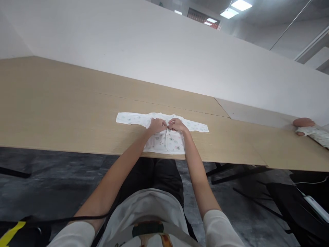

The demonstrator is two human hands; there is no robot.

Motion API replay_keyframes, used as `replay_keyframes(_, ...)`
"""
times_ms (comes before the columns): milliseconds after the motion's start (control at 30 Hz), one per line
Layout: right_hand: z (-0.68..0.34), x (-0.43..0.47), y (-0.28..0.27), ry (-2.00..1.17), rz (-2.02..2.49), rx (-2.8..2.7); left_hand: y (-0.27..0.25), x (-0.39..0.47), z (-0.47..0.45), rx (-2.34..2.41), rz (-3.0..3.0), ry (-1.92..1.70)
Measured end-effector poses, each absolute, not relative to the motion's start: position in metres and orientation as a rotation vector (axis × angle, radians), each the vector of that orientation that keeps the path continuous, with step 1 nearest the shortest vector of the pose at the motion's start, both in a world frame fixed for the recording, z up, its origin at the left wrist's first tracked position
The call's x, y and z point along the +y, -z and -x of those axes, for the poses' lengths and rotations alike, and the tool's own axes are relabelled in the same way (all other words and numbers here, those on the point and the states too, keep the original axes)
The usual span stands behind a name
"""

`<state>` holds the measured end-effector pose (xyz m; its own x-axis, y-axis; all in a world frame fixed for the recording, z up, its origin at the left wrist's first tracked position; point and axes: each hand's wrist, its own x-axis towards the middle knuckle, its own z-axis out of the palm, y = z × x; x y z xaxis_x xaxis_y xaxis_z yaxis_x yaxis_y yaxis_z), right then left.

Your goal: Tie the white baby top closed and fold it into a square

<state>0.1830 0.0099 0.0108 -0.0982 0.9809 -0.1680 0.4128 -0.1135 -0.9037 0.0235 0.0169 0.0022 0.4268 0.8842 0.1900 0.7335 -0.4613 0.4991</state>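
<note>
A small white baby shirt [154,146] with a scattered print lies face up on the wooden table, its two sleeves spread out to the sides. It has a front opening down the middle. My left hand [157,126] and my right hand [177,125] meet at this opening, on the upper chest. The fingers of both hands are closed in a pinch on the shirt's front edges. Whatever fastening lies between the fingertips is too small to make out.
The wooden table [64,113] runs left to right, with a white partition [123,44] along its back. At the far right lies a doll-like object [303,122] in white patterned cloth. A black chair [288,199] with a white power strip [316,208] stands at lower right.
</note>
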Motion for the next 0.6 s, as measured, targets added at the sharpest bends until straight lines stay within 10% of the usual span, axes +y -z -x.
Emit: replay_keyframes(600,-0.184,0.005,-0.019,-1.309,1.559,-1.324,-0.007,0.018,-0.017,1.250,-2.172,-0.634)
